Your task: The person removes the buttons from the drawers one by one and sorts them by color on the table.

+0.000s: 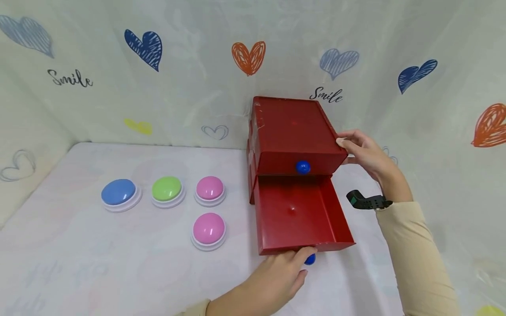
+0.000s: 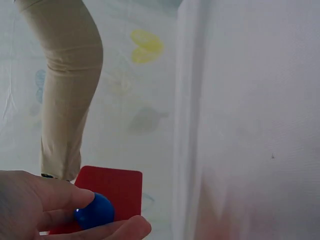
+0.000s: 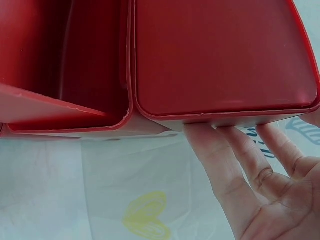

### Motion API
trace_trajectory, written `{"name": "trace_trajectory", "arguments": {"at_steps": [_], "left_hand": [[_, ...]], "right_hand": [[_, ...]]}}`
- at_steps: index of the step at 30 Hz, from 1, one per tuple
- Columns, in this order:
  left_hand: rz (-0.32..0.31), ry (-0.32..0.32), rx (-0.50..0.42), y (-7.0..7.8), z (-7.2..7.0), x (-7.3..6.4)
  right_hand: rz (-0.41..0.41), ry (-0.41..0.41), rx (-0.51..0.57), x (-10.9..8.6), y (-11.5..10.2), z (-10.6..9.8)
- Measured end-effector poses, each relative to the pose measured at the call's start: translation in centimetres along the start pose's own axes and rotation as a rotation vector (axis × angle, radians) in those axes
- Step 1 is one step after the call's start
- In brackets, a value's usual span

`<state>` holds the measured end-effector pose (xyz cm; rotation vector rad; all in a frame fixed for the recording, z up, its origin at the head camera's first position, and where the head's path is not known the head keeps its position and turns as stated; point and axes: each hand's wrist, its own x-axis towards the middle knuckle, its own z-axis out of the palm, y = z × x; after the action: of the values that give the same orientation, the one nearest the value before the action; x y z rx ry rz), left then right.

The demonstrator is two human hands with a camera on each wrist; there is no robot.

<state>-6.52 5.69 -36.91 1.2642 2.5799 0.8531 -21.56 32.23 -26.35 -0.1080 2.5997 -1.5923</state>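
Observation:
A red two-drawer cabinet [image 1: 294, 125] stands against the back curtain. Its lower drawer [image 1: 292, 210] is pulled out and holds nothing; the upper drawer [image 3: 225, 55], with a blue knob [image 1: 303, 167], is closed. My left hand [image 1: 272, 278] is at the front of the lower drawer, pinching its round blue knob [image 2: 96, 212] between thumb and fingers. At the cabinet's upper right side, my right hand [image 1: 367, 153] rests with the thumb on the top edge. Its straight fingers [image 3: 215, 160] press against the side wall in the right wrist view.
Left of the cabinet on the white table [image 1: 118, 254] are a blue push button [image 1: 118, 192], a green one [image 1: 166, 188] and two pink ones [image 1: 210, 188], all on white bases. A white curtain [image 1: 189, 83] with printed hearts hangs behind. A black strap [image 1: 369, 202] is on the right wrist.

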Motion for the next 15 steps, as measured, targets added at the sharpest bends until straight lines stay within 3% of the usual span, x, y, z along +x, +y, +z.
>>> {"name": "trace_trajectory", "arguments": {"at_steps": [4, 10, 15], "left_hand": [[0.001, 0.047, 0.03, 0.19, 0.09, 0.49], [0.049, 0.166, 0.103, 0.11, 0.3, 0.72], [0.039, 0.141, 0.099, 0.12, 0.13, 0.89]], "right_hand": [[0.009, 0.008, -0.008, 0.01, -0.1, 0.04], [0.003, 0.004, -0.006, 0.0, -0.12, -0.07], [0.01, 0.005, -0.003, 0.08, -0.02, 0.0]]}}
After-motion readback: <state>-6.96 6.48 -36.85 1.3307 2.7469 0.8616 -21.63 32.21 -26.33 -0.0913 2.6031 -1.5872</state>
